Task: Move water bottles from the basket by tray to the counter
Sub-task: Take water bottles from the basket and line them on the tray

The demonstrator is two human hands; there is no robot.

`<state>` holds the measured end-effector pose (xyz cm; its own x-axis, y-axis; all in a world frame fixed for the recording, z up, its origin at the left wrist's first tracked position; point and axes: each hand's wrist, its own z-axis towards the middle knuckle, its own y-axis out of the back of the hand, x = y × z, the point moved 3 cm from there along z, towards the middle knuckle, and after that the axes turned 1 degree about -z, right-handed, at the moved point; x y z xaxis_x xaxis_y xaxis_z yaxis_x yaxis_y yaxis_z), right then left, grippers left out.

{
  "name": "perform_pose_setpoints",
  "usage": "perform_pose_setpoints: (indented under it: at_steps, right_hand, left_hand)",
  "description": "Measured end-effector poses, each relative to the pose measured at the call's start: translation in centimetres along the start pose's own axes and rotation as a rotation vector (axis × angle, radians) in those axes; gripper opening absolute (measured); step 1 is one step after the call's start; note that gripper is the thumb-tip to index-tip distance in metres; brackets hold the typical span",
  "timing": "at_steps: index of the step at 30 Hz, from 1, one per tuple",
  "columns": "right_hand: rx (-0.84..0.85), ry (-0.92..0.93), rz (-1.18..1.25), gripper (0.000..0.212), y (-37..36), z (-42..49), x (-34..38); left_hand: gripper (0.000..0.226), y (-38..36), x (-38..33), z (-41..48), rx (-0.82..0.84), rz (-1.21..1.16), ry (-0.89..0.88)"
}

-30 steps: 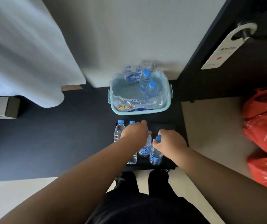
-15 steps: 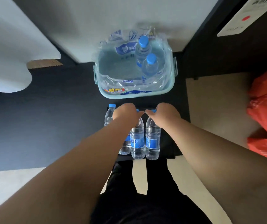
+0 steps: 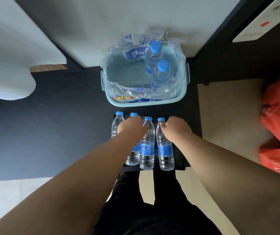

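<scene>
I see left hand fingers curled on a tray bottle; right hand pinches another bottle's neck.

The bottles are clear glossy plastic. The basket is smooth plastic, lined with crinkled shiny film. The tray looks matt black.
</scene>
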<state>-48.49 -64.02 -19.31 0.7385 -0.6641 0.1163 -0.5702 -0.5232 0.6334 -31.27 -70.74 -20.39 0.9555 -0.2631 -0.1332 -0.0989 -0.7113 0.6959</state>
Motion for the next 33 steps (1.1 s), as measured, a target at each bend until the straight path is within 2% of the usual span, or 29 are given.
perform_pose_setpoints:
  at_steps: [3,7,12,17,21,26,33]
  right_hand:
    - [0.017,0.021,-0.02,0.041,0.6,-1.6,0.1]
    - [0.015,0.077,-0.055,0.038,2.0,-3.8,0.4]
    - [-0.068,0.116,-0.069,0.028,4.8,-5.7,0.6]
    - [-0.21,0.182,-0.043,0.027,8.5,-6.8,1.6]
    - [-0.351,0.235,-0.004,0.023,12.3,-7.2,3.3]
    - [-0.486,0.309,0.038,0.027,16.5,-6.6,6.0]
    - [-0.474,0.314,0.022,0.041,18.3,-5.7,7.8]
  left_hand:
    - [0.044,0.4,0.7,-0.8,0.008,0.012,0.006]
    - [0.048,2.0,1.1,-2.4,0.003,0.018,0.021]
    - [0.029,5.8,1.0,-4.7,-0.032,0.085,-0.036]
    - [0.038,10.9,0.3,-6.6,-0.166,-0.006,-0.044]
    - [0.033,15.4,-0.3,-7.1,-0.312,-0.03,-0.08]
    - [0.037,20.6,-1.3,-5.2,-0.385,-0.058,-0.112]
    - [0.03,23.5,-2.7,-2.6,-0.466,-0.032,-0.121]
